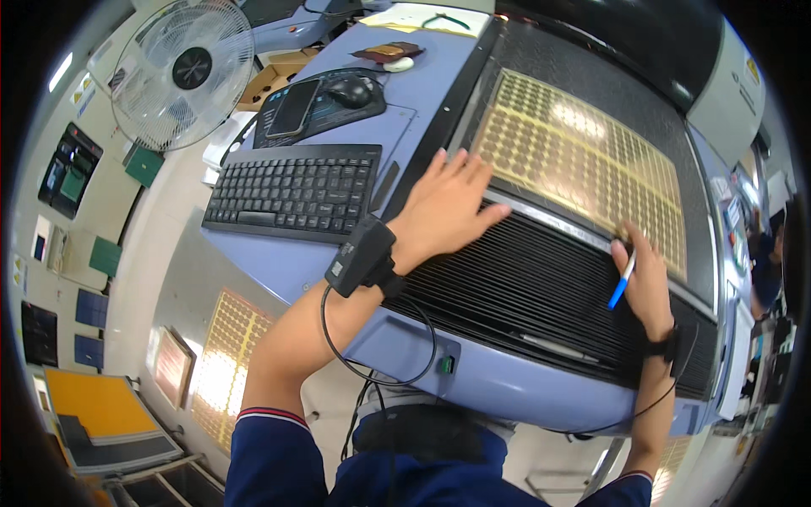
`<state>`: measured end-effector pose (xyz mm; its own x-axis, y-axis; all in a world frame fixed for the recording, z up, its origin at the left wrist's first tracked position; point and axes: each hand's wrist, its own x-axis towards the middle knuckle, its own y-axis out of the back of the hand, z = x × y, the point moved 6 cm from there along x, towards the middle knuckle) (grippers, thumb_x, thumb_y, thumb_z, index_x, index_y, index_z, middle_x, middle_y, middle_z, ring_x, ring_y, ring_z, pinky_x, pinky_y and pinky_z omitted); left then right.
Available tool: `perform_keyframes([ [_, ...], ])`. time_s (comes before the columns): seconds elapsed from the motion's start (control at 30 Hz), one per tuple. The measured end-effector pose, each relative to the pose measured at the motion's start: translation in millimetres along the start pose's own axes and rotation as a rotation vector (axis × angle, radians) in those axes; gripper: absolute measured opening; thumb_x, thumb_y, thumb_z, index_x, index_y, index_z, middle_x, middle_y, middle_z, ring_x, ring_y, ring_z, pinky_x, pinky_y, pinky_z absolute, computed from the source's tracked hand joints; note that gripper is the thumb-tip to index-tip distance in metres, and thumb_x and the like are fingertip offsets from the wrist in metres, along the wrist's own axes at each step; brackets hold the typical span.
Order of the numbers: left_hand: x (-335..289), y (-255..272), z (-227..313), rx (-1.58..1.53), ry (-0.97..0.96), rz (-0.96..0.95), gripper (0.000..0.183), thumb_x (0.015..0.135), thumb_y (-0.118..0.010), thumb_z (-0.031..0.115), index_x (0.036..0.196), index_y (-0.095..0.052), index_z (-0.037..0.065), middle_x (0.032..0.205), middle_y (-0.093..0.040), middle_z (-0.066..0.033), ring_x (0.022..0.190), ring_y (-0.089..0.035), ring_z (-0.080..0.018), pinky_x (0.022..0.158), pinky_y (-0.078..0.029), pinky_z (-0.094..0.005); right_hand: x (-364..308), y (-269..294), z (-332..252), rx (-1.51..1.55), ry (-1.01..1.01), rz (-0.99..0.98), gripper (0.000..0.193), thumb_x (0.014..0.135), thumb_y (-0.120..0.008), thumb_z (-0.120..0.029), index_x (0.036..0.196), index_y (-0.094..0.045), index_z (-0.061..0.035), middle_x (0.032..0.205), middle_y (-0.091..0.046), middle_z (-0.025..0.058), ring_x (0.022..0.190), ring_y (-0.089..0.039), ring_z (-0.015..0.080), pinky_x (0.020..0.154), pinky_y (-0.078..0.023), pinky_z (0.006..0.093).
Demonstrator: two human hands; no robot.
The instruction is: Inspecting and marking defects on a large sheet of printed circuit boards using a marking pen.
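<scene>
A flat yellowish panel (583,156) with rows of round brown spots lies on the dark bed of a machine in front of me. My left hand (448,203) is spread flat, its fingertips at the panel's near left corner and its thumb over a metal ruler-like strip (553,213). That strip runs along the panel's near edge. Between the fingers of my right hand (649,279) is a white pen with a blue end (623,280), the blue end pointing down toward me. The right fingertips are at the panel's near edge, toward its right side.
Black ribbed bellows (507,287) span the machine's near side, with a thin white stick (557,347) on them. At left are a black keyboard (291,190), a phone (294,108), a mouse (351,91) and a standing fan (193,68). A dark hood (625,42) rises at the back.
</scene>
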<state>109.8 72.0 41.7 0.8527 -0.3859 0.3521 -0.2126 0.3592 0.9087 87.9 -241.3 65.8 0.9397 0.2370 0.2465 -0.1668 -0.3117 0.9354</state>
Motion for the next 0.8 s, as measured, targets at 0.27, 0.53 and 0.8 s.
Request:
perform_keyframes([
  [0.27,-14,28,12,0.008,0.135,-0.08,0.06,0.099,-0.059,0.042,0.136,-0.055,-0.003,0.13,-0.062,-0.026,0.134,-0.047,-0.0451,0.119,-0.027,-0.0529,-18,10,-18,0.104,0.033,-0.109,0.049,0.1,-0.06,-0.034,0.136,-0.051,-0.0012,0.117,-0.063,0.0295,0.116,-0.057,0.0501,0.116,-0.032,0.0552],
  [0.53,-10,37,7,0.044,0.132,0.033,0.047,0.095,-0.066,0.035,0.121,-0.066,-0.004,0.112,-0.069,-0.025,0.111,-0.06,-0.0424,0.098,-0.045,-0.0472,-27,5,-18,-0.002,0.088,-0.081,0.06,0.098,-0.059,-0.045,0.135,-0.05,0.0012,0.129,-0.059,0.0333,0.127,-0.049,0.055,0.114,-0.036,0.054],
  [0.8,-69,105,3,-0.337,0.337,0.194,0.048,0.094,-0.069,0.029,0.13,-0.062,-0.002,0.119,-0.067,-0.0263,0.118,-0.06,-0.0414,0.104,-0.045,-0.0425,-31,6,-6,0.005,0.1,-0.011,0.057,0.1,-0.058,-0.042,0.128,-0.05,0.0066,0.116,-0.063,0.0371,0.127,-0.052,0.0527,0.115,-0.034,0.0561],
])
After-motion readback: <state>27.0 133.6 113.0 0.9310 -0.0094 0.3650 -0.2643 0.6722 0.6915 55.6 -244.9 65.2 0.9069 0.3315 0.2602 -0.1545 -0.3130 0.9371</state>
